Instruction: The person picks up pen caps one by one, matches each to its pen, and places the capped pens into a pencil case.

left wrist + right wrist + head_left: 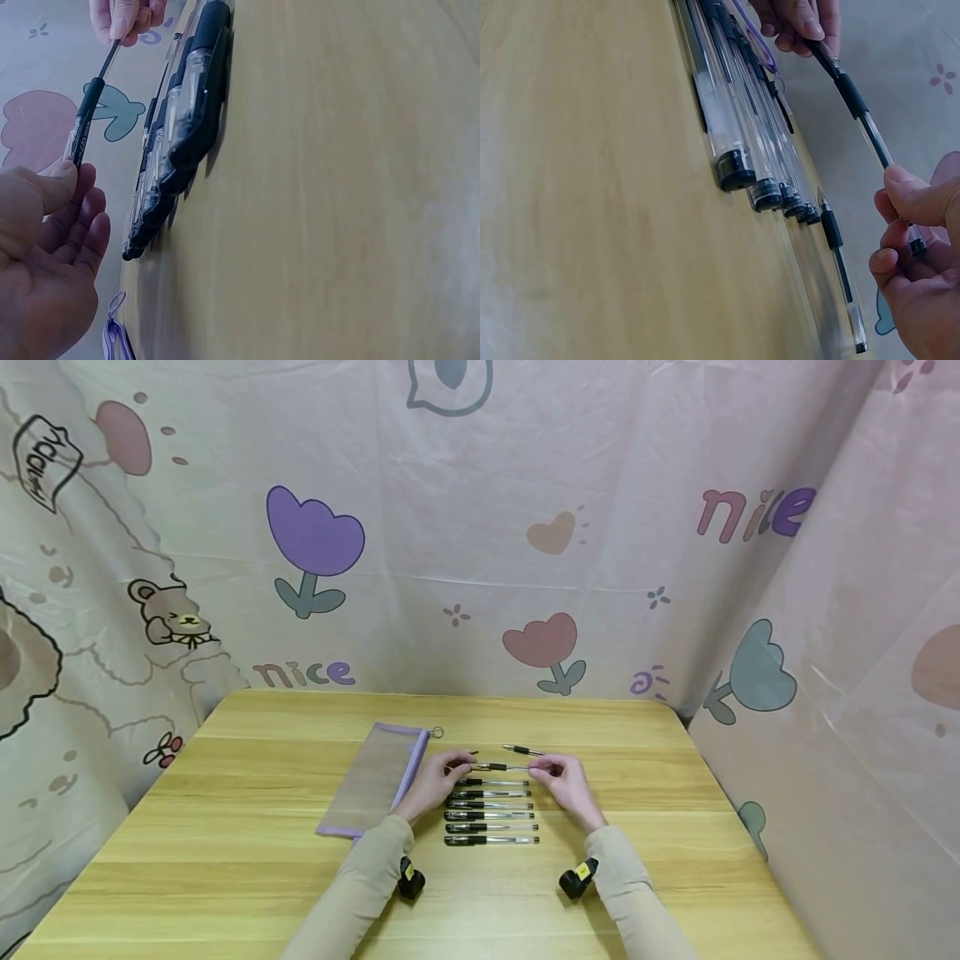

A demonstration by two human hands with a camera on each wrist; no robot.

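Between the two hands a clear gel pen (492, 767) with a black grip lies level above the table. My left hand (433, 783) pinches its front end between thumb and forefinger. The right hand (567, 787) pinches the clear barrel near the black end plug, the other fingers curled under it in the right wrist view. Below the held pen, a row of several capped gel pens (491, 817) lies side by side, caps to the left. Beyond the right fingers rests an uncapped pen (840, 259), its metal tip pointing left.
A mesh zip pouch (371, 777) with purple trim lies flat left of the pens, partly under the left forearm. Its zipper ring (438, 732) points to the back. Behind the wooden table (225, 827) hangs a printed curtain (420, 527).
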